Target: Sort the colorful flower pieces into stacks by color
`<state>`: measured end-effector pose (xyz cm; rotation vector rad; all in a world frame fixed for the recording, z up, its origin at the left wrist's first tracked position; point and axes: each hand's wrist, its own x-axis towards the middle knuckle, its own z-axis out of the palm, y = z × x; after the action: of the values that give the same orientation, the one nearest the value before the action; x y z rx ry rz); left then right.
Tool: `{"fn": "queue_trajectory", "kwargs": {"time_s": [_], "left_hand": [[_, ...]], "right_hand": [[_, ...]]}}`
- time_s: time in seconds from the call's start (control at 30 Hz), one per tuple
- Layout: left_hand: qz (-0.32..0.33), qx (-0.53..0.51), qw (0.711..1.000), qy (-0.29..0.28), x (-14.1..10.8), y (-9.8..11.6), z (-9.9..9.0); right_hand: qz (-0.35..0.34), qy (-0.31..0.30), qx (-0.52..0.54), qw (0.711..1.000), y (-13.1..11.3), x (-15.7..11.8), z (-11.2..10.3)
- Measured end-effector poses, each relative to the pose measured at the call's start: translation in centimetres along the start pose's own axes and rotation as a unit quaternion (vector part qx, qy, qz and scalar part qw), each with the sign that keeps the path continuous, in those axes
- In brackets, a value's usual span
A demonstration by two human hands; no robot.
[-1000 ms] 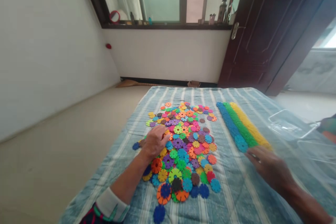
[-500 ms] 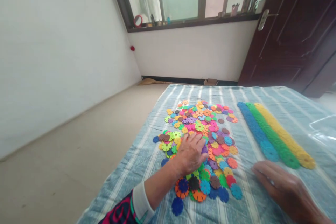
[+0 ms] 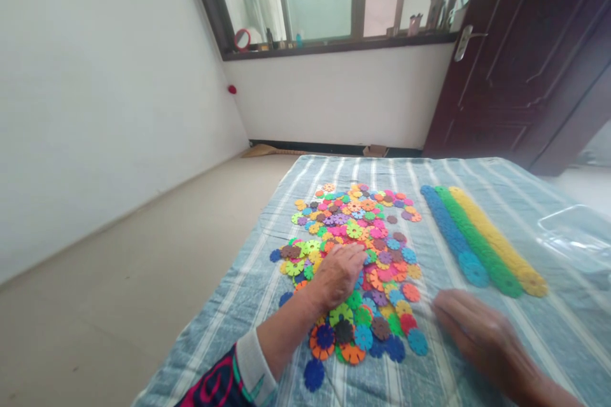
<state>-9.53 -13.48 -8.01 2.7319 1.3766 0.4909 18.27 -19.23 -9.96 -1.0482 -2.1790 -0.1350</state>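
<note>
A loose pile of notched plastic discs in many colours point(image 3: 380, 329) covers the middle of a striped cloth point(image 3: 248, 305). My left hand point(image 3: 338, 275) rests on the pile, its fingers bent down among the discs; what lies under the fingertips is hidden. To the right of the pile, my right hand point(image 3: 477, 337) hovers low over the cloth, blurred, its fingers close together. Beyond it lie three rows of overlapping discs: a blue row point(image 3: 446, 226), a green row point(image 3: 472, 238) and a yellow row point(image 3: 496, 238).
A clear plastic container point(image 3: 573, 235) stands at the right of the cloth. Past the far edge are a white wall, a window sill point(image 3: 334, 46) with small items, and a dark red door point(image 3: 520, 57). A broom point(image 3: 262, 151) lies on the floor.
The view has shifted, so the discs and rows appear slightly further left. My left hand's fingers have drawn closer together on the pile. My right hand remains beside the pile.
</note>
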Motion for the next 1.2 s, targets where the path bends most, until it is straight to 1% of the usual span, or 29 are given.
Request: {"fn": "queue_trajectory", "kwargs": {"time_s": [0.07,0.23,0.3,0.37,0.5,0.6,0.7,0.8,0.87,0.9,1.0,1.1,1.2], "left_hand": [[0.011,-0.017,1.0,0.016,0.1,-0.7,0.0],[0.009,-0.051,0.997,0.063,0.5,-2.7,-0.1],[-0.001,-0.056,0.995,0.082,0.5,-3.5,-0.4],[-0.014,-0.061,0.993,0.097,0.5,-4.1,-0.7],[-0.044,-0.078,0.985,0.146,0.4,-4.8,-1.6],[-0.055,-0.09,0.979,0.172,0.3,-5.2,-1.9],[-0.058,-0.087,0.979,0.175,0.2,-5.7,-1.9],[-0.064,-0.079,0.979,0.178,0.1,-6.1,-1.7],[-0.07,-0.075,0.978,0.184,0.1,-6.3,-1.6],[-0.071,-0.073,0.977,0.186,0.1,-6.3,-1.5],[-0.067,-0.067,0.977,0.189,0.1,-6.1,-1.5],[-0.062,-0.063,0.98,0.18,0.1,-5.8,-1.5],[-0.057,-0.061,0.983,0.166,0.1,-5.6,-1.5]], "right_hand": [[-0.004,-0.033,0.011,0.999,-1.0,0.7,0.2],[-0.047,-0.16,0.047,0.985,-3.9,3.7,1.0],[-0.056,-0.191,0.046,0.979,-4.6,5.2,1.8],[-0.062,-0.208,0.04,0.975,-4.8,6.6,2.8],[-0.072,-0.206,0.02,0.976,-3.7,9.3,5.0],[-0.059,-0.227,-0.002,0.972,-2.2,11.2,6.3],[-0.001,-0.237,-0.039,0.971,-0.6,12.7,6.9],[0.056,-0.228,-0.053,0.971,0.2,13.5,6.8],[0.068,-0.213,-0.043,0.974,-0.2,13.6,6.5],[0.064,-0.203,-0.032,0.977,-0.7,13.6,6.3],[0.013,-0.185,0.018,0.982,-2.8,13.1,6.2],[-0.026,-0.196,0.045,0.979,-4.6,12.7,6.5],[-0.018,-0.2,0.049,0.978,-5.2,12.4,7.1]]}}
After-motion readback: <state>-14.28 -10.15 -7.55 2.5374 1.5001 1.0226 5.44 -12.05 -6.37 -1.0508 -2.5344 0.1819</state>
